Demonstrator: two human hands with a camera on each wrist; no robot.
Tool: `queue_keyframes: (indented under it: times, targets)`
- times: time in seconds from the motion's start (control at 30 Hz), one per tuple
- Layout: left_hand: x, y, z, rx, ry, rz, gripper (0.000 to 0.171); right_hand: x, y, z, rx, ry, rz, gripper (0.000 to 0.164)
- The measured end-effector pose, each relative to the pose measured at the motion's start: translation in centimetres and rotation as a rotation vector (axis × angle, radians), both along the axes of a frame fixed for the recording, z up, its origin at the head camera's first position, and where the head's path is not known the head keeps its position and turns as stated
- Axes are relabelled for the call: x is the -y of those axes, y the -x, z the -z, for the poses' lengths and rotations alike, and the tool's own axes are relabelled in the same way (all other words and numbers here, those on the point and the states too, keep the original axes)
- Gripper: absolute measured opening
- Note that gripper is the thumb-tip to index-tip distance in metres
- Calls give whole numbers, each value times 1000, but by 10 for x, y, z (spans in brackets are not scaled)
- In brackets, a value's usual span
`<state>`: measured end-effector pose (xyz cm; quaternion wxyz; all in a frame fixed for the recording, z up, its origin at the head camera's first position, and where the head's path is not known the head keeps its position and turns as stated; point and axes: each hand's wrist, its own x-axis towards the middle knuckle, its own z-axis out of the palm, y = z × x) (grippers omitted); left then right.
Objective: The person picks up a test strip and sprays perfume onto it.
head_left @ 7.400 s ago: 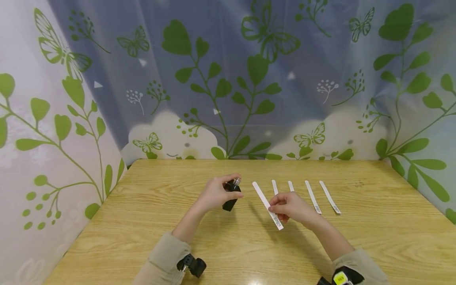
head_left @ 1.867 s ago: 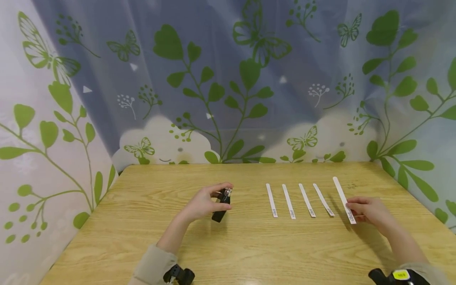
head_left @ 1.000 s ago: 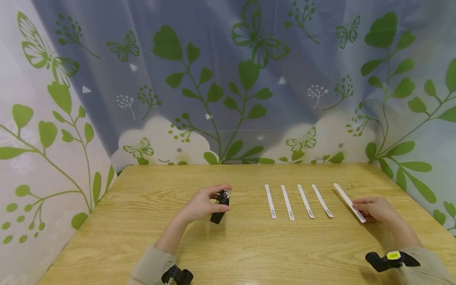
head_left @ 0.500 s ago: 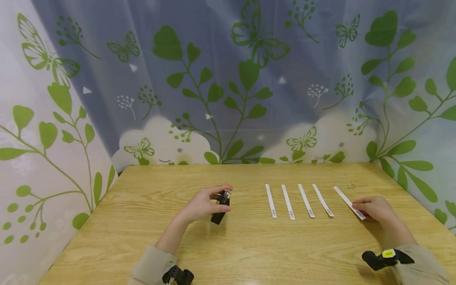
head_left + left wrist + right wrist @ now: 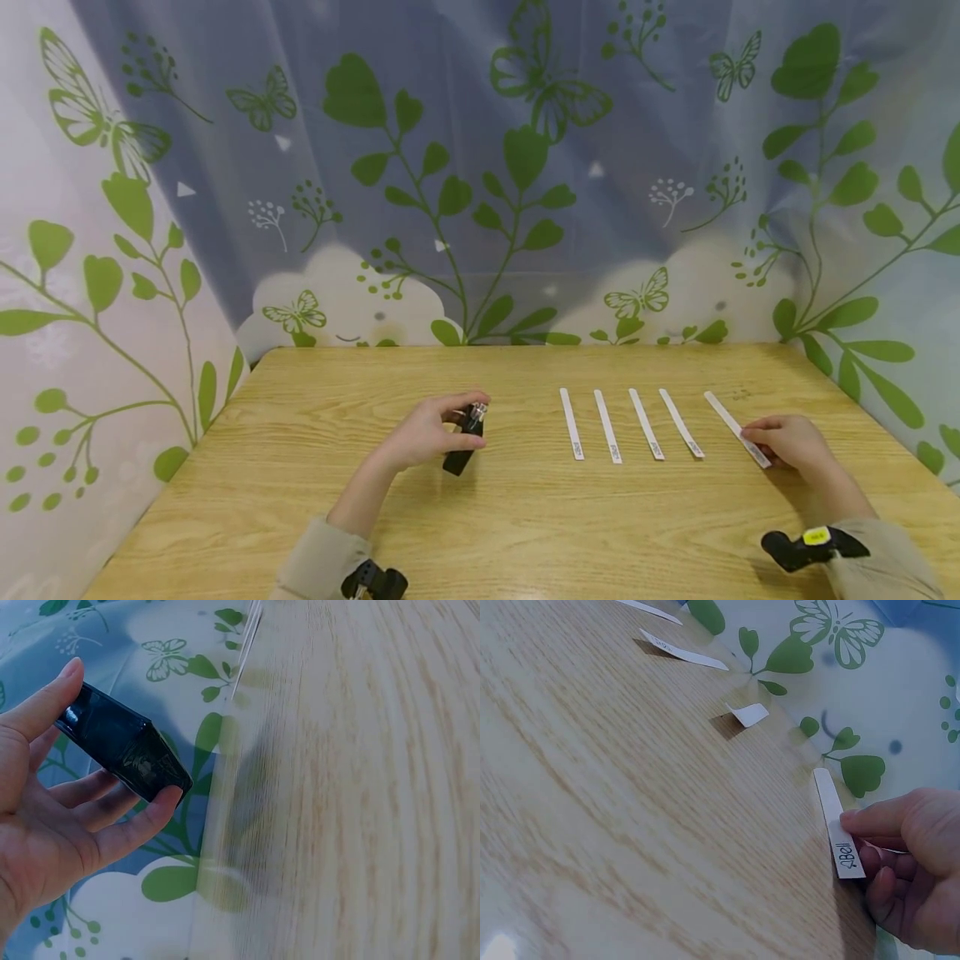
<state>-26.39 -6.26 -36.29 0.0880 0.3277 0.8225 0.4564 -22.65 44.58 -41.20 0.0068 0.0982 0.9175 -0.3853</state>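
My left hand (image 5: 426,433) holds a small black perfume bottle (image 5: 456,462) with a silvery spray neck, left of the table's middle. One fingertip is up at its top and the thumb lies across its side. In the left wrist view the glossy black glass (image 5: 124,735) sits tilted between the fingertips, above the wood. At the right, my right hand (image 5: 795,446) pinches a white paper scent strip (image 5: 723,410) by its lower, printed half. That strip lies slanted, low over the table. The right wrist view shows the word "Bell" on its printed end (image 5: 847,859).
Several similar white strips lie in a row between the hands, from the leftmost strip (image 5: 572,423) to the strip nearest my right hand (image 5: 681,423). The wooden table (image 5: 525,533) runs back to a patterned curtain (image 5: 480,167) with leaves and butterflies.
Over the earlier frames my right hand carries a strip from the middle to the row's right end, then lowers it towards the table. Through the last half second both hands stay nearly still.
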Motion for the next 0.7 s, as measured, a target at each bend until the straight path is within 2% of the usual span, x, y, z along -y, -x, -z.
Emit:
queue_keyframes:
  times: [0.1,0.3,0.5,0.7]
  targets:
    - [2,5,7,-5,2,3,56,-2,-1,0,-7,11,9,42]
    - [3,6,6,10,-8,0,56,-4,-5,-2,-12,80,30,44]
    - [3,6,4,23,-27,13,57,-5,-7,-4,-11,90,22,47]
    - [4,7,5,-1,-22,25,57,-4,-9,-9,-6,111,11,45]
